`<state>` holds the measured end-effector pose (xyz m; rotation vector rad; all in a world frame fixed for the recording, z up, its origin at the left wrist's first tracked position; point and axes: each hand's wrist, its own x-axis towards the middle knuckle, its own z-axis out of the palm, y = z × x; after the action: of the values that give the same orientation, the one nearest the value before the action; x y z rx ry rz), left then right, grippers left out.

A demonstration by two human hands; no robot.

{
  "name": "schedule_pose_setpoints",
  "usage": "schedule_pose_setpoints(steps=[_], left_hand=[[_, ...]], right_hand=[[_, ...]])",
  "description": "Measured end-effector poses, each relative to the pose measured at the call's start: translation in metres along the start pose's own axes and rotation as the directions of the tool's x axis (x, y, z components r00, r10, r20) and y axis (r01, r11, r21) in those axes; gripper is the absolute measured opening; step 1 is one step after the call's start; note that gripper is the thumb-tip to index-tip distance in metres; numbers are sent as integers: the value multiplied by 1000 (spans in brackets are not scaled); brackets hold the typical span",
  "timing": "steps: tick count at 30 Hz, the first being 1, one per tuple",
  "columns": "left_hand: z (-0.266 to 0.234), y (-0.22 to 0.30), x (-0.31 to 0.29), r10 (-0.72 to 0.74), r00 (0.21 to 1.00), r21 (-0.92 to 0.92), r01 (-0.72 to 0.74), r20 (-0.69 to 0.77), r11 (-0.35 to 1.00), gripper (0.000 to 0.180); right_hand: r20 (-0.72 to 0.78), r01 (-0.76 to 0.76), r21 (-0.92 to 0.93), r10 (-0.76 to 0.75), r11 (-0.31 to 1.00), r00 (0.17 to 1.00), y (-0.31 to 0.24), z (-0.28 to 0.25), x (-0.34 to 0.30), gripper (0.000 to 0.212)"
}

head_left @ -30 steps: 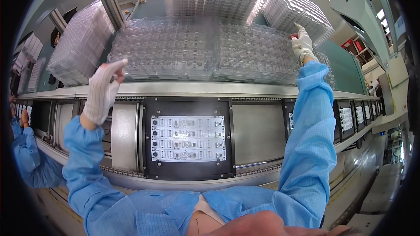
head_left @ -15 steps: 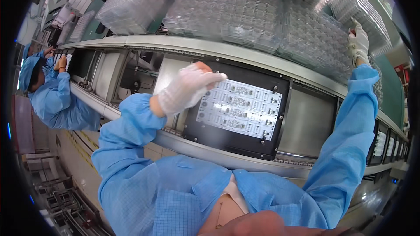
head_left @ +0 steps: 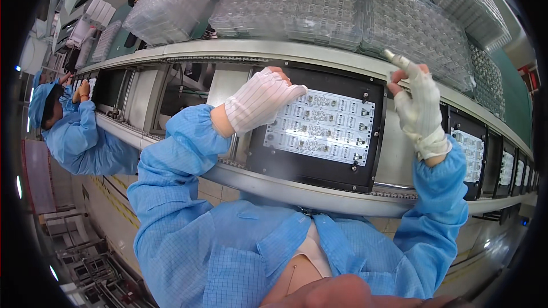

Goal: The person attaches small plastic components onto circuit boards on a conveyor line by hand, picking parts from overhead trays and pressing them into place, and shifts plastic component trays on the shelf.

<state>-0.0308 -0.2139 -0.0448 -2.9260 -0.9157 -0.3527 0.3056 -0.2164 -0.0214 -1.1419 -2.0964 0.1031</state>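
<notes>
The left hand (head_left: 265, 97), in a striped white glove, has its fingers curled in at the upper-left corner of the circuit-board panel (head_left: 331, 131), covering that corner; whether it pinches something I cannot tell. The right hand (head_left: 419, 105), gloved too, is raised over the conveyor just right of that panel, index finger stretched out and the others bent; whether it holds something small I cannot tell. The panel, four white strips, lies on a black fixture plate (head_left: 314, 173); its fine markings are too small to read. Another board (head_left: 469, 151) sits further right, partly behind the right sleeve (head_left: 442, 179). Clear tray stacks (head_left: 291, 5) crowd the green worktop (head_left: 512, 80) beyond the far rail (head_left: 194, 49). At far left a co-worker (head_left: 85, 137) in blue bends over the line.
</notes>
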Motion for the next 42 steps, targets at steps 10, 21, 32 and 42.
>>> schedule_pose_setpoints(steps=[10, 21, 32, 42], left_hand=[[3, -16, 1, -87, 996, -335, 80, -4, 939, 32], [1, -15, 12, 84, 993, -142, -71, 87, 987, 35], [30, -9, -12, 17, 986, -120, -37, -165, 992, 36], [2, 3, -18, -81, 959, -384, -31, -272, 923, 39]], right_hand=[[74, -264, 194, 254, 945, 964, -10, 33, -39, 49], [130, -306, 205, 284, 930, 950, -17, 36, -43, 52], [266, -412, 215, 353, 885, 897, -33, 49, -39, 69], [296, -33, -43, 45, 999, 954, -50, 32, -36, 68]])
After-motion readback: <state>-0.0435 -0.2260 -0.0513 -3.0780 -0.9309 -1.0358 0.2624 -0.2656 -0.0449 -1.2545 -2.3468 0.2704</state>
